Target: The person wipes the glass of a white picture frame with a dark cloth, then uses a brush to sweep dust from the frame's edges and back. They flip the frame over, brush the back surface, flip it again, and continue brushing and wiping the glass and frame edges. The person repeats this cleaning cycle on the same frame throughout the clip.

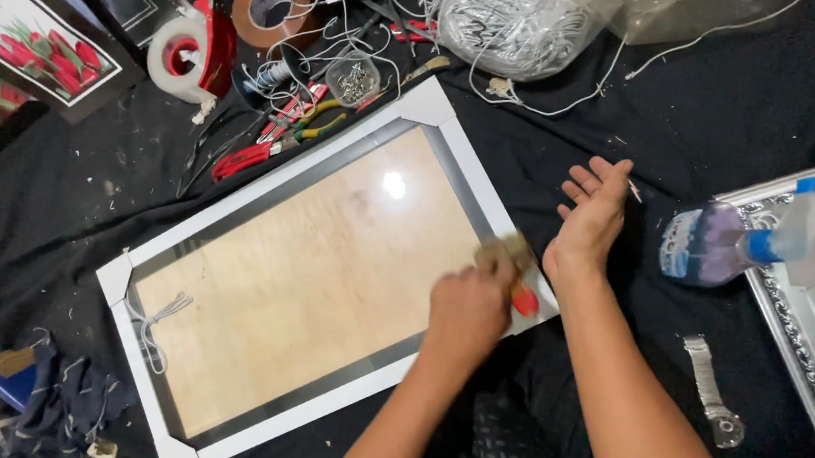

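A white picture frame (447,110) lies face down on a black cloth, its light wooden backing board (305,276) up. My left hand (467,310) is closed on a small brush (518,274) with an orange-red handle, blurred, at the frame's right end. Just right of the frame my right hand (595,209) rests above the cloth, palm up, fingers apart, holding nothing. A white cord (153,322) hangs from the frame's left side.
Pliers (307,121), a cup of nails (352,78), a red tape dispenser (190,52) and a bag of white cord (526,16) lie beyond the frame. A spray bottle (748,241), silver ornate frame (804,343) and wristwatch (711,389) sit right. Blue cloth (62,401) lies left.
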